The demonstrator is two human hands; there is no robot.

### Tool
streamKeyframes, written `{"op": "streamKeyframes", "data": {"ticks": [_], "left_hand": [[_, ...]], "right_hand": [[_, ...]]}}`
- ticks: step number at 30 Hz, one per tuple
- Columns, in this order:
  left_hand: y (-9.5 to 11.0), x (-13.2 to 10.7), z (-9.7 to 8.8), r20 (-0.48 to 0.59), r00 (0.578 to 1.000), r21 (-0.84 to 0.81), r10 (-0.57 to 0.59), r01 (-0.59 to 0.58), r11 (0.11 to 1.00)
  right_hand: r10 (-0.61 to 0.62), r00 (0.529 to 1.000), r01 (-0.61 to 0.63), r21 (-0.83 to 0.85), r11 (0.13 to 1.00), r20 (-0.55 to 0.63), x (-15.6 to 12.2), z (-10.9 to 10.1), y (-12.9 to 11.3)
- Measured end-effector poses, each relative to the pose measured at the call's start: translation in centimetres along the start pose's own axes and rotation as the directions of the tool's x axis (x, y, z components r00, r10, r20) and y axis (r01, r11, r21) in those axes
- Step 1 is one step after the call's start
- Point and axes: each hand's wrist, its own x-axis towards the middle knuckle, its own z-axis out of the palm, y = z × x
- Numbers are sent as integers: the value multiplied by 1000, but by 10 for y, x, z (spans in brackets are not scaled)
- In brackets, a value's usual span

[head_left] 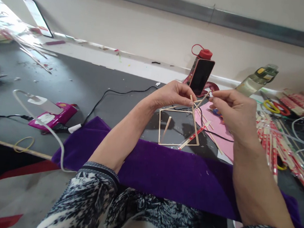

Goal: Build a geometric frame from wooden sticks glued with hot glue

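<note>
While left hand [170, 94] pinches square stick frame [196, 128] at top corner, right hand [233, 110] pinches thin stick [205, 97] against it | pink paper [219, 128] beneath | phone [201, 75] propped behind.

— What colours are on the floor there?
— The cloth [163, 171] is deep purple, the paper [225, 146] pink, the stick frame [178, 144] pale wood.
— And the rest?
— The sleeve [90, 193] is mottled black and white with a striped cuff; bottle cap [205, 54] red, phone [201, 76] black, rubber band [23, 143] yellow

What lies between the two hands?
Head view: the top corner of the stick frame, pinched by the left hand; the right hand holds a thin stick near it.
</note>
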Motion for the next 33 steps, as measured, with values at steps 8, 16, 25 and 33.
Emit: {"op": "streamKeyframes", "data": {"ticks": [8, 16, 25, 33], "left_hand": [[2, -1, 1, 9, 1000, -22, -1, 1, 1000], [-1, 0, 1, 0, 1000, -16, -4, 4, 1000], [-2, 2, 4, -17, 999, -8, 33, -34, 999], [-6, 3, 3, -4, 998, -22, 60, -60, 998]], "right_hand": [[-123, 986, 122, 16, 992, 114, -8, 11, -21], [-152, 983, 155, -22, 988, 99, -9, 11, -21], [-126, 988, 128, -9, 992, 88, -12, 14, -18], [-132, 989, 134, -26, 991, 71, -13, 14, -16]]}}
